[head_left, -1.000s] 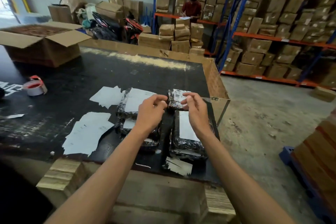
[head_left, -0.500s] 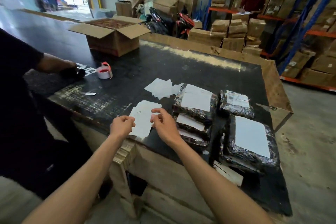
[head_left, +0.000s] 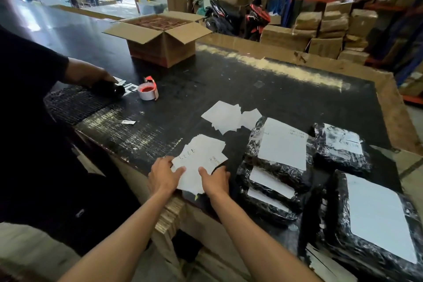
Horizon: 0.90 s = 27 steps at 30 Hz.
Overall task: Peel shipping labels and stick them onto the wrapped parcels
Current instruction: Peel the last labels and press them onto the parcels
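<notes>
Now both my hands are on the label stack [head_left: 201, 162] at the table's [head_left: 229, 80] near edge: left hand [head_left: 163, 177] grips its left side, right hand [head_left: 215, 180] its lower right, thumbs on top. Labelled parcels [head_left: 281, 158] lie just right.

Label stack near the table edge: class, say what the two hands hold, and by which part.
Both hold the label stack at its near edge: left hand at the left corner, right hand at the right.

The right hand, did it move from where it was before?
Yes. The right hand left the wrapped parcels and went left to the near label stack, which both hands now hold.
</notes>
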Each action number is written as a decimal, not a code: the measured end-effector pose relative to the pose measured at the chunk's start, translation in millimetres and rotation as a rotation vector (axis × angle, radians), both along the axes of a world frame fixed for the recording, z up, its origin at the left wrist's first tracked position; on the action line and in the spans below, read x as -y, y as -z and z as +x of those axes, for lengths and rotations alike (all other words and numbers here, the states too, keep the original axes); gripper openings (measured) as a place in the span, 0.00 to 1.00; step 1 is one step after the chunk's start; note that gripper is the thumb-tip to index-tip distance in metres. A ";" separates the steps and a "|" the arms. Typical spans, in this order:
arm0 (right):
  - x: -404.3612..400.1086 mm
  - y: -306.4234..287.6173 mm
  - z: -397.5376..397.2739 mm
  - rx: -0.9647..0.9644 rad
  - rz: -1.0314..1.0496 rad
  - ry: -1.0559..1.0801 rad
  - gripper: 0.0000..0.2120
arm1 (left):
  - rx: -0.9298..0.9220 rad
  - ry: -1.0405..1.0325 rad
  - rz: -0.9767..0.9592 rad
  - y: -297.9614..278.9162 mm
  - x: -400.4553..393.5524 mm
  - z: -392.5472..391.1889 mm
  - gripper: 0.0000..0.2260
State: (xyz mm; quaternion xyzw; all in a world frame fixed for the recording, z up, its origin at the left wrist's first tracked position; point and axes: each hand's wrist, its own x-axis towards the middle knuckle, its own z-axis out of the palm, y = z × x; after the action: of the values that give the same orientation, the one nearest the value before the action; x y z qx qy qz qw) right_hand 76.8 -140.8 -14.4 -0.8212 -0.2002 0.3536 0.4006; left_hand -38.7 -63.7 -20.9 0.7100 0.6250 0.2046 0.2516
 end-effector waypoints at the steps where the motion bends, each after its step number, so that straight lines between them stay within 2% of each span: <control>1: -3.1 0.4 -0.5 -0.002 -0.006 0.022 0.31 | 0.023 0.004 0.039 -1.9 2.3 -2.5 0.20; 5: -8.7 2.8 -9.3 0.036 -0.015 0.072 0.25 | 0.075 0.025 0.121 -5.2 6.6 -9.6 0.19; 8: -7.1 3.2 -15.7 0.110 -0.011 0.088 0.21 | 0.087 0.016 0.042 -9.1 -1.5 -11.7 0.26; 13: -5.6 1.4 -24.5 0.170 0.028 0.104 0.24 | 0.079 0.035 0.027 -7.7 -9.0 -14.9 0.20; 15: -6.7 -0.2 -25.8 0.194 0.084 0.153 0.20 | 0.113 0.039 0.055 -9.0 -9.2 -14.4 0.18; 18: -7.4 -2.4 -27.5 0.183 0.185 0.206 0.06 | 0.198 0.044 0.049 -12.8 -11.6 -13.7 0.11; 19: -7.4 -5.8 -28.0 0.163 0.202 0.212 0.03 | 0.258 0.058 0.041 -13.8 -13.4 -13.5 0.08; 22: -9.5 -14.0 -23.2 0.073 0.250 0.223 0.06 | 0.514 0.115 -0.084 -20.3 -20.4 -14.5 0.06; 25: -9.1 -31.2 -19.4 -0.007 0.361 0.236 0.05 | 0.814 0.099 -0.367 -32.4 -26.1 -20.3 0.03; 27: -10.2 -45.1 -18.8 -0.020 0.436 0.213 0.08 | 1.075 0.076 -0.554 -43.3 -26.9 -27.6 0.05</control>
State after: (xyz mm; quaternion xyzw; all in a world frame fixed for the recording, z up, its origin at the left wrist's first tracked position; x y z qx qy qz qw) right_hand 58.0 -130.7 30.7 -0.7283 -0.1798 0.2659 0.6054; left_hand -66.3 -36.8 22.4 0.4371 0.4145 0.3553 0.7148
